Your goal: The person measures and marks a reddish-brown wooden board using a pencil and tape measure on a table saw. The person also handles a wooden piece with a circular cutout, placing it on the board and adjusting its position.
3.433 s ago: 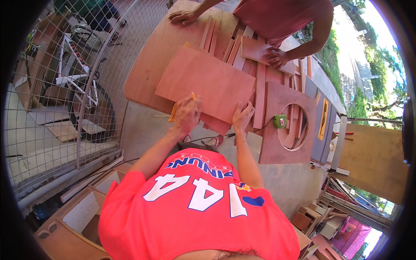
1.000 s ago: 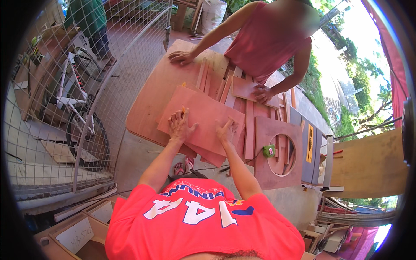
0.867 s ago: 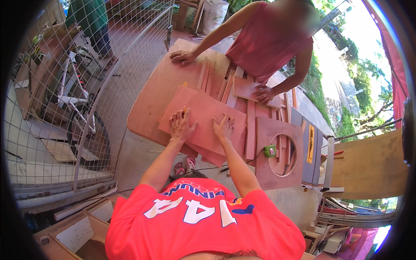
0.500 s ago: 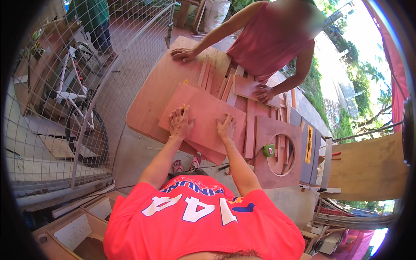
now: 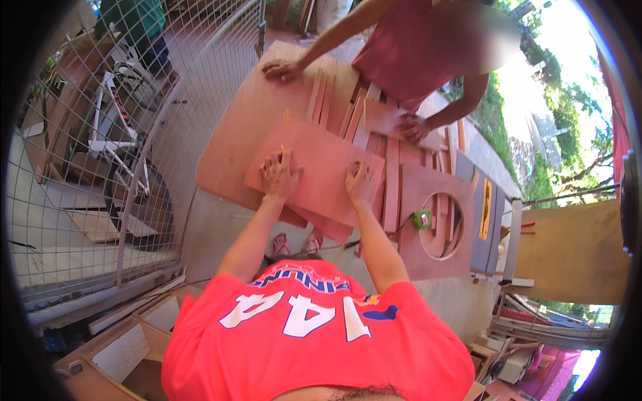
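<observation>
A thin reddish plywood board (image 5: 321,157) lies on top of another board whose edge sticks out beneath it. My left hand (image 5: 279,178) rests on its left part, with a thin yellow pencil (image 5: 283,151) held between the fingers. Near the board's right edge, my right hand (image 5: 359,182) presses down with bent, slightly parted fingers and nothing seen in them. A second small yellow stick (image 5: 287,113) shows just beyond the board's far corner. Underneath is a large plywood sheet (image 5: 231,144).
Across the table, a person in a red sleeveless top has one hand (image 5: 282,70) on the sheet and another (image 5: 414,128) on a small board. Wood strips (image 5: 391,184), a board with a round hole (image 5: 418,257) and a green tape measure (image 5: 421,218) lie right. A wire fence (image 5: 200,87) stands left.
The view has shifted slightly. My right hand's fingers have drawn in and bent more, while my left hand stays on the board with the pencil. The other person's head has moved right.
</observation>
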{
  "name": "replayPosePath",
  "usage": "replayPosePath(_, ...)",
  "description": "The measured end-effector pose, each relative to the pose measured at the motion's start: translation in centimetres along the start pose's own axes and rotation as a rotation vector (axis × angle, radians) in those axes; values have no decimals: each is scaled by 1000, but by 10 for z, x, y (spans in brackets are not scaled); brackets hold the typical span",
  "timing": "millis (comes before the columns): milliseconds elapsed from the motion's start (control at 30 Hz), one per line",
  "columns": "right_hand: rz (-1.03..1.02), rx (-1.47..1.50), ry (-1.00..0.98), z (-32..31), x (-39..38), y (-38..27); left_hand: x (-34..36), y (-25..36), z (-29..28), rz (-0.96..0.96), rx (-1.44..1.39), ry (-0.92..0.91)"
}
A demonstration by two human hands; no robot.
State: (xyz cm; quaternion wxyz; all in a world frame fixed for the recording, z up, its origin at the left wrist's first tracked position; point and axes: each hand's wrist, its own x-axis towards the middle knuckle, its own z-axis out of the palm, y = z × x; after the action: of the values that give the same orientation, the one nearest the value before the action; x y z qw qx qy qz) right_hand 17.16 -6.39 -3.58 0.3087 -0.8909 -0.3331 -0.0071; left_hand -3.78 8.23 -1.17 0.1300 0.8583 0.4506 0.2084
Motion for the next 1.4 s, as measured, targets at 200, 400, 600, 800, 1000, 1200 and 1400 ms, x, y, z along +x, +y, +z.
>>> replayPosePath(200,-87,-155,193,-14,-14,6,19,-29,-2,-107,60,7)
replayPosePath(400,11,-115,159,-20,-14,-8,58,-88,-9,-260,146,193)
replayPosePath(600,-12,-130,163,-21,-14,-8,62,-85,-8,-296,79,255)
replayPosePath(800,20,-140,137,-23,-11,-11,48,-26,9,51,-3,101)
replayPosePath(1000,32,-119,140,-23,-10,-11,63,-18,20,-24,-38,60)
replayPosePath(1200,49,-90,138,-19,-8,-9,64,-26,28,-89,-92,97)
replayPosePath(1400,29,-96,146,-20,-9,-5,84,-55,29,-104,1,278)
